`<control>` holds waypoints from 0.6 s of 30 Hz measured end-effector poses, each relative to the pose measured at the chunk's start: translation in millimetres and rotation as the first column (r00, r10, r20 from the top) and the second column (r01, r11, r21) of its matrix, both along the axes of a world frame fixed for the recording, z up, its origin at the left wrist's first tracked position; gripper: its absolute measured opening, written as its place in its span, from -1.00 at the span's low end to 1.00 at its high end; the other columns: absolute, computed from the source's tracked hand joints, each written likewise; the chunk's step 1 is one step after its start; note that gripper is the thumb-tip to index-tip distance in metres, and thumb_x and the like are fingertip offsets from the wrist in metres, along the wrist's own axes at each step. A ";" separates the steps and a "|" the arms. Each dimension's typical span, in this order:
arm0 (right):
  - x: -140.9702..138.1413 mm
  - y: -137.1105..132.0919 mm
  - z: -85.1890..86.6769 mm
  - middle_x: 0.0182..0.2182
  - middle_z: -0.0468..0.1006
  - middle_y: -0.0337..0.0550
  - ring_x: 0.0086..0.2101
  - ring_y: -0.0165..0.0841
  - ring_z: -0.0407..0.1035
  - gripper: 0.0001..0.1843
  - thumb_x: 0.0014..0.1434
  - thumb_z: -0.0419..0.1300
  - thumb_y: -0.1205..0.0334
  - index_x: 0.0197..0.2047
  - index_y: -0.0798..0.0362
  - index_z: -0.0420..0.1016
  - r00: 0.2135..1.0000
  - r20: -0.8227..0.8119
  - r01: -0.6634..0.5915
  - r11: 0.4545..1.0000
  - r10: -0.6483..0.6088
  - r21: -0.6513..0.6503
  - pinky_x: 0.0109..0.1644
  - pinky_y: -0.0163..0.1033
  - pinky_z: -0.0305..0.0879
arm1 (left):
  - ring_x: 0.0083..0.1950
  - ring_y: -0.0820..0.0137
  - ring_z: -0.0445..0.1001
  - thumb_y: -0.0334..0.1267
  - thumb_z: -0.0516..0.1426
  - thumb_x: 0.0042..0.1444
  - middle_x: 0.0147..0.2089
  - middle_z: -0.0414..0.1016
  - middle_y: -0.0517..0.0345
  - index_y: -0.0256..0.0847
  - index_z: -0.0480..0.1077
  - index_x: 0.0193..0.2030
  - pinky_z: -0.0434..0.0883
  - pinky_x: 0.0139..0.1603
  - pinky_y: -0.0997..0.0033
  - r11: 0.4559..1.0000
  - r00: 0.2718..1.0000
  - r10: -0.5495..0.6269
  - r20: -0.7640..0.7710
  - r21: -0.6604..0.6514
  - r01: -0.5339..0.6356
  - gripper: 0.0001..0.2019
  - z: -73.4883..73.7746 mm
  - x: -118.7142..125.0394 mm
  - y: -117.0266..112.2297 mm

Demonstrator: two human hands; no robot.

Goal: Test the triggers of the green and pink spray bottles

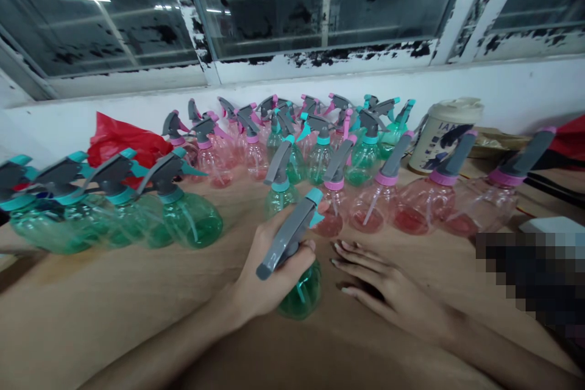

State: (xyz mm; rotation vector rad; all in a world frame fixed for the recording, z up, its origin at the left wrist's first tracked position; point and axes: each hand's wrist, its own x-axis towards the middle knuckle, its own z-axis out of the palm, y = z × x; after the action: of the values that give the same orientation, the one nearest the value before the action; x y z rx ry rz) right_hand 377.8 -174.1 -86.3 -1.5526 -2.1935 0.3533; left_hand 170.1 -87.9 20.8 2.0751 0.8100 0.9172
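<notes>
My left hand (269,268) is closed around the neck of a green spray bottle (301,292), whose grey and teal trigger head rises above my fingers. The bottle is clear green plastic with a dip tube inside. To its right, my right hand (379,286) rests palm down by the tabletop, fingers stretched out and holding nothing. Just beyond my hands stand another green spray bottle (280,196) and a row of pink spray bottles (418,204) with grey and pink heads.
Several green bottles (192,222) line the left side of the brown table (137,311). More pink and green bottles (256,155) crowd the back by the wall. A red plastic bag (123,143), a printed cup (445,134) and a white object (555,228) lie around them.
</notes>
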 end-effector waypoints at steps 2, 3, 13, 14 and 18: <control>0.0 0.0 -0.6 0.31 0.21 -0.22 0.29 -0.22 0.07 -0.52 0.34 0.02 0.00 0.26 -0.07 0.30 1.000 0.016 -0.004 1.000 0.004 -0.013 0.34 0.05 0.08 | -0.47 0.37 0.30 -0.28 0.04 -0.02 -0.46 0.34 0.26 -0.08 0.38 -0.24 0.34 -0.43 0.36 0.999 1.000 -0.019 0.003 -0.029 0.019 -0.81 0.5 0.0 1.2; 0.2 0.1 -1.1 0.31 0.20 -0.22 0.29 -0.23 0.06 -0.52 0.34 0.01 -0.01 0.26 -0.06 0.30 1.000 0.023 -0.006 1.000 0.007 -0.019 0.35 0.05 0.07 | -0.46 0.37 0.31 -0.29 0.04 -0.01 -0.44 0.35 0.26 -0.08 0.39 -0.22 0.34 -0.41 0.37 0.999 1.000 -0.023 0.006 -0.043 0.023 -0.80 0.8 -0.1 1.6; 1.3 1.6 -0.8 0.32 0.19 -0.23 0.30 -0.24 0.04 -0.51 0.36 -0.02 -0.01 0.28 -0.06 0.27 0.998 0.054 -0.015 0.999 0.017 -0.032 0.36 0.04 0.05 | -0.40 0.37 0.36 -0.35 0.06 -0.01 -0.35 0.43 0.22 -0.09 0.41 -0.17 0.36 -0.33 0.35 0.997 0.997 -0.065 0.051 -0.049 0.067 -0.75 2.2 -1.1 1.2; 1.3 1.4 -0.6 0.31 0.19 -0.22 0.30 -0.24 0.04 -0.51 0.36 -0.02 -0.01 0.28 -0.06 0.27 0.998 0.057 -0.015 0.999 0.017 -0.035 0.36 0.04 0.05 | -0.42 0.37 0.34 -0.35 0.05 -0.01 -0.38 0.42 0.24 -0.09 0.41 -0.18 0.35 -0.35 0.35 0.997 0.997 -0.069 0.046 -0.042 0.071 -0.76 2.7 -1.1 1.5; 1.6 -0.2 -1.1 0.31 0.21 -0.23 0.30 -0.24 0.06 -0.51 0.35 0.00 -0.01 0.27 -0.07 0.28 0.999 0.039 -0.013 0.999 0.015 -0.035 0.36 0.03 0.06 | -0.53 0.40 0.21 -0.31 0.03 -0.04 -0.56 0.20 0.32 -0.08 0.28 -0.46 0.25 -0.51 0.40 1.000 1.000 -0.015 -0.006 0.025 0.015 -0.95 4.5 -0.8 2.8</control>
State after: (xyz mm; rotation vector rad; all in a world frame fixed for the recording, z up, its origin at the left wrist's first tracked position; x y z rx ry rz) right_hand 379.4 -174.3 -87.4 -1.5758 -2.2403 0.3706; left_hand 169.3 -85.1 25.2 2.1034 0.7890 0.9181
